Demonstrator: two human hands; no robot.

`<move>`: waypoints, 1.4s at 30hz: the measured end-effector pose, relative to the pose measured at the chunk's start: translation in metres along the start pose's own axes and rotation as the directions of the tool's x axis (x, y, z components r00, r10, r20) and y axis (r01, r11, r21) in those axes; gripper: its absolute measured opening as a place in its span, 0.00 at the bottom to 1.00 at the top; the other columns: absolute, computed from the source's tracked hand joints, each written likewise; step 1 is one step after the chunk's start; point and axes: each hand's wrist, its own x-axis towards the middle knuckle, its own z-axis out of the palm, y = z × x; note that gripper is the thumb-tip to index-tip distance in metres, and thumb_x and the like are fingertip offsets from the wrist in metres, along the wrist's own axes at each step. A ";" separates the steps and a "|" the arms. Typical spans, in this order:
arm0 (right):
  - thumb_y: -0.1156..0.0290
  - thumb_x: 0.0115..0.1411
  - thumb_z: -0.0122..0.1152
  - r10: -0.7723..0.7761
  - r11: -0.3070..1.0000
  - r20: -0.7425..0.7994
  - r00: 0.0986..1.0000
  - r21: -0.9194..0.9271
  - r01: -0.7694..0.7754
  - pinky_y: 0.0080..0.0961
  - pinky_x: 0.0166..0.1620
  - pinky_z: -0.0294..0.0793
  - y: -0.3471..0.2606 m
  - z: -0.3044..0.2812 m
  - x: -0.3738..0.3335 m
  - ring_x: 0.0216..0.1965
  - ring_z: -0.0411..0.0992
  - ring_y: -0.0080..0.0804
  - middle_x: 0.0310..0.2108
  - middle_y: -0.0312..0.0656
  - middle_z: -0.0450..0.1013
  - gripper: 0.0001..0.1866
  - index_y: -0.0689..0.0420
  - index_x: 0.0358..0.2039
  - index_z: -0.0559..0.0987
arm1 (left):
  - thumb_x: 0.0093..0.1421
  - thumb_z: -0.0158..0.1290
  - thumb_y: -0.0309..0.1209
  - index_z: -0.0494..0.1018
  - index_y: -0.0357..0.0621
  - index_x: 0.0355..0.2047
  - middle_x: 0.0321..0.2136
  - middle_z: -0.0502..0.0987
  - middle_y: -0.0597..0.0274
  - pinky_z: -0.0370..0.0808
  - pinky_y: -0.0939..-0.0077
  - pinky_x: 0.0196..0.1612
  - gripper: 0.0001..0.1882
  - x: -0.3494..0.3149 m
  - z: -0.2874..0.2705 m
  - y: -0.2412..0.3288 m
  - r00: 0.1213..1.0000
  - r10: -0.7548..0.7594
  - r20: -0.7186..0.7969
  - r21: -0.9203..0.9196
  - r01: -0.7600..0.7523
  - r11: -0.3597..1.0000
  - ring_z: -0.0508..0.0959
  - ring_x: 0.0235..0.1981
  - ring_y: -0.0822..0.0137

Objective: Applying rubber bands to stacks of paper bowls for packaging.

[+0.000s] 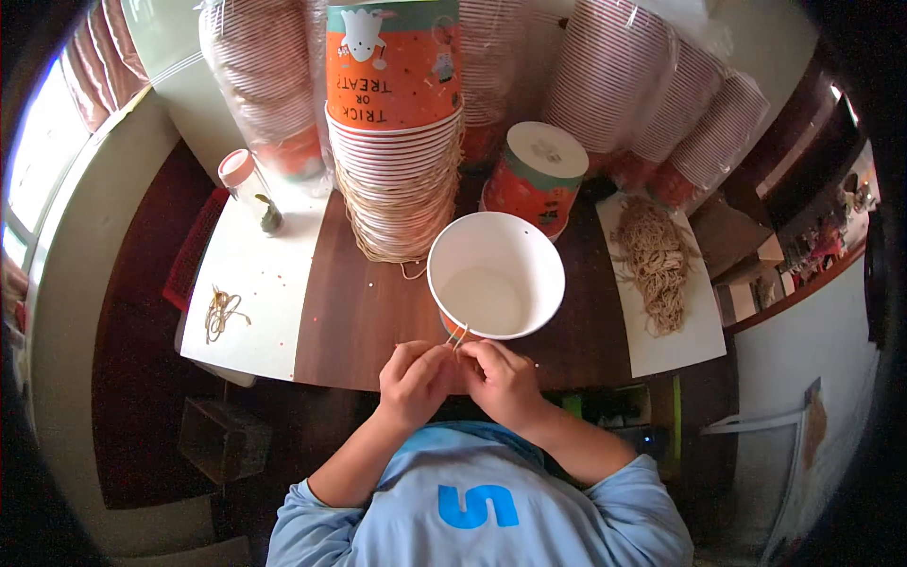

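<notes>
A white-lined paper bucket (539,274) stands upright near the table's front edge, its open mouth toward me. A thin beige cord (461,333) comes up at its near rim in two short strands. My left hand (414,383) and my right hand (503,384) meet just in front of that rim, both closed, with the cord pinched in their fingertips. The fingertips partly hide the cord's lower part, so whether it is knotted cannot be seen. Behind the bucket rises a tall nested stack of orange paper buckets (392,80) with cords hanging around their rims.
An upside-down orange and green bucket (539,180) stands behind the open one. Plastic-wrapped bucket stacks (605,76) line the back. A heap of cords (652,265) lies at right, a small cord bundle (224,314) at left, near a clear jar (250,189) with a pink lid.
</notes>
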 end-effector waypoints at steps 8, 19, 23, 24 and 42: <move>0.74 0.54 0.59 -0.038 0.998 -0.167 0.985 -0.058 0.028 0.34 0.29 0.75 0.005 0.019 0.008 0.27 0.76 0.42 0.27 0.45 0.75 0.08 0.57 0.36 0.73 | 0.56 0.57 0.25 0.73 0.37 0.28 0.25 0.73 0.66 0.68 0.87 0.29 0.04 -0.008 0.006 0.008 0.758 -0.642 0.118 -0.431 0.621 0.654 0.71 0.25 0.79; 0.73 0.59 0.53 0.428 0.584 0.136 0.894 0.714 -0.387 0.22 0.36 0.73 0.007 0.035 0.012 0.31 0.74 0.24 0.29 0.39 0.77 0.07 0.61 0.32 0.78 | 0.57 0.55 0.25 0.74 0.34 0.29 0.24 0.75 0.67 0.66 0.90 0.26 0.05 -0.003 -0.005 0.000 0.473 -0.758 0.448 -0.677 0.734 0.057 0.70 0.24 0.82; 0.73 0.60 0.53 0.404 0.239 0.301 0.864 0.877 -0.417 0.17 0.41 0.70 0.008 0.031 0.010 0.35 0.71 0.17 0.33 0.32 0.76 0.07 0.61 0.33 0.79 | 0.57 0.55 0.25 0.75 0.33 0.30 0.25 0.76 0.66 0.67 0.90 0.27 0.06 -0.005 -0.009 -0.003 0.435 -0.754 0.492 -0.628 0.777 0.039 0.71 0.24 0.81; 0.73 0.60 0.53 0.403 0.239 0.304 0.864 0.876 -0.419 0.17 0.41 0.70 0.007 0.031 0.009 0.35 0.71 0.17 0.33 0.32 0.76 0.07 0.61 0.33 0.79 | 0.57 0.55 0.25 0.75 0.33 0.30 0.25 0.76 0.66 0.67 0.90 0.27 0.06 -0.005 -0.009 -0.003 0.434 -0.756 0.489 -0.629 0.776 0.038 0.71 0.24 0.81; 0.69 0.58 0.58 0.414 -0.045 0.518 0.749 0.833 -0.551 0.11 0.37 0.68 0.001 0.022 0.009 0.31 0.70 0.13 0.30 0.30 0.76 0.07 0.57 0.34 0.81 | 0.46 0.60 0.17 0.76 0.39 0.31 0.28 0.75 0.56 0.75 0.77 0.26 0.10 0.002 -0.019 0.007 0.987 -0.161 -0.021 -0.043 0.160 0.986 0.78 0.28 0.64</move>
